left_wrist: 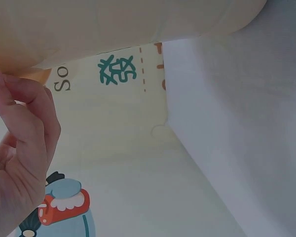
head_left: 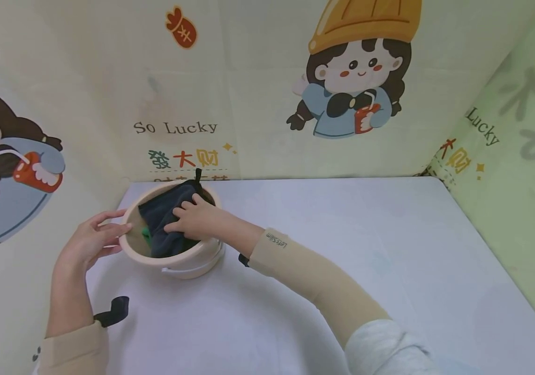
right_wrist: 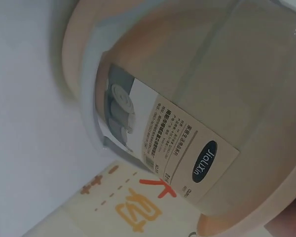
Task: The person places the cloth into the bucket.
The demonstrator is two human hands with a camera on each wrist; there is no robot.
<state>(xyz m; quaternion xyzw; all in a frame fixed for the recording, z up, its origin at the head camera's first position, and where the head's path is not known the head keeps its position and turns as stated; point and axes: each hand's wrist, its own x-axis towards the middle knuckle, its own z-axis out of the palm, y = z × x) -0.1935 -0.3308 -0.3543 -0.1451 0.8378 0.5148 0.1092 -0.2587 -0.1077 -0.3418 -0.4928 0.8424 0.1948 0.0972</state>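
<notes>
A beige bucket (head_left: 194, 266) stands at the back left of the table in the head view. My left hand (head_left: 94, 237) holds its left rim, thumb over the edge and fingers outside; the left wrist view shows those fingers (left_wrist: 37, 106) at the rim. Inside lies a dark navy cloth item (head_left: 161, 221) with a black loop (head_left: 198, 175) sticking up past the rim. My right hand (head_left: 197, 219) rests on this cloth with spread fingers, reaching over the right rim. A bit of something green (head_left: 146, 235) shows beneath the cloth; the rest of it is hidden.
The bucket's pale handle (head_left: 192, 268) hangs down its front, and a printed label (right_wrist: 187, 143) is on its side. The white table (head_left: 323, 250) meets patterned cloth walls (head_left: 258, 104) at the back and sides. Black wrist straps (head_left: 113, 311) stick out at both wrists.
</notes>
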